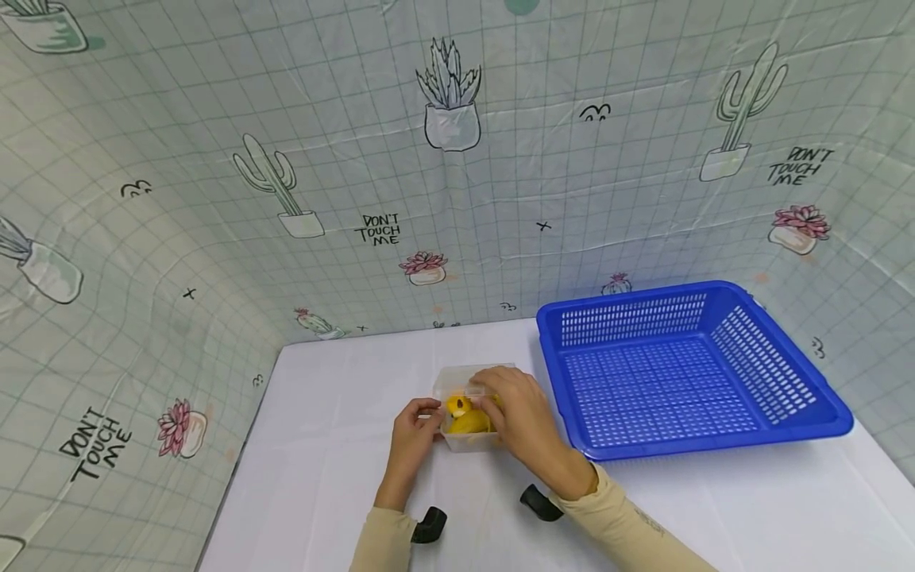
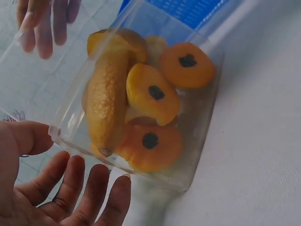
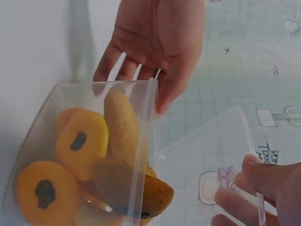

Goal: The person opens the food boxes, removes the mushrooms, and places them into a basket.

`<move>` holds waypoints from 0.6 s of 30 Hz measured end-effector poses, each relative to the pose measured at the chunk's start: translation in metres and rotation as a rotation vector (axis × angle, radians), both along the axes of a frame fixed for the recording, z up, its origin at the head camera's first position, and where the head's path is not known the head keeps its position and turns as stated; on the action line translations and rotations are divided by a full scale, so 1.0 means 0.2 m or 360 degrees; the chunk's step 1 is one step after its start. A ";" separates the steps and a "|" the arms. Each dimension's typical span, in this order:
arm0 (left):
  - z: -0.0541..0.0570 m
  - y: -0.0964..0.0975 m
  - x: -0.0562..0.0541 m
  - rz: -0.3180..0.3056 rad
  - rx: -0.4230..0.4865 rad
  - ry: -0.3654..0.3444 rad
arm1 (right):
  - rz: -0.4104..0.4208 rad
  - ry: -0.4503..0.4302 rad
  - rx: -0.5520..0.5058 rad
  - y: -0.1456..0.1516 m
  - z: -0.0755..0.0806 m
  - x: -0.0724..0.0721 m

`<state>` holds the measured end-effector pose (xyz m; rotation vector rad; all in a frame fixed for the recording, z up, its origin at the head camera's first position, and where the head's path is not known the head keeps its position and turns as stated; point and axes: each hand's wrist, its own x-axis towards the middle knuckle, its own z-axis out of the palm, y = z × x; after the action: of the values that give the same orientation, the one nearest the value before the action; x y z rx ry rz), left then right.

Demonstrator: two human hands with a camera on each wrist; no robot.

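A clear plastic box (image 2: 188,174) on the white table holds several yellow-orange pieces. Some are rounded with a dark patch in the middle, like this orange piece (image 2: 188,66); a long bumpy yellow piece (image 2: 107,101) leans among them. A browner curved piece (image 3: 141,188) reaches past the box's rim. My left hand (image 1: 415,435) is at the box's left end, thumb at the rim's corner and fingertips lying along the outer wall. Over the far right side, my right hand (image 1: 520,407) pinches the edge of a clear lid (image 3: 207,141), which is tilted away from the opening.
A large blue plastic basket (image 1: 672,449) stands at the right, beside the box. Two black elbow-shaped pieces show near the sleeves: a left black piece (image 1: 431,526) and a right black piece (image 1: 541,504). A patterned sheet (image 1: 357,159) hangs behind the table.
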<state>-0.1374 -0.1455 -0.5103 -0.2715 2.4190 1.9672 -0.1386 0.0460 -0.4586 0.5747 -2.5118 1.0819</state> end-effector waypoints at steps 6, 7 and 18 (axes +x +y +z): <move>0.03 -0.01 0.00 -0.0037 0.0021 0.0049 | -0.0155 0.0022 -0.0090 -0.04 0.04 -0.02; 0.04 -0.01 0.00 -0.0037 0.0020 0.0050 | -0.0187 0.0034 -0.0104 -0.05 0.04 -0.03; 0.07 -0.01 -0.01 -0.0009 0.0030 0.0027 | -0.0360 0.0023 -0.0195 -0.10 0.10 -0.09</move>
<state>-0.1402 -0.1481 -0.4965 -0.2483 2.4071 1.9974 -0.1566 0.0255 -0.4385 0.2558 -2.4070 1.1298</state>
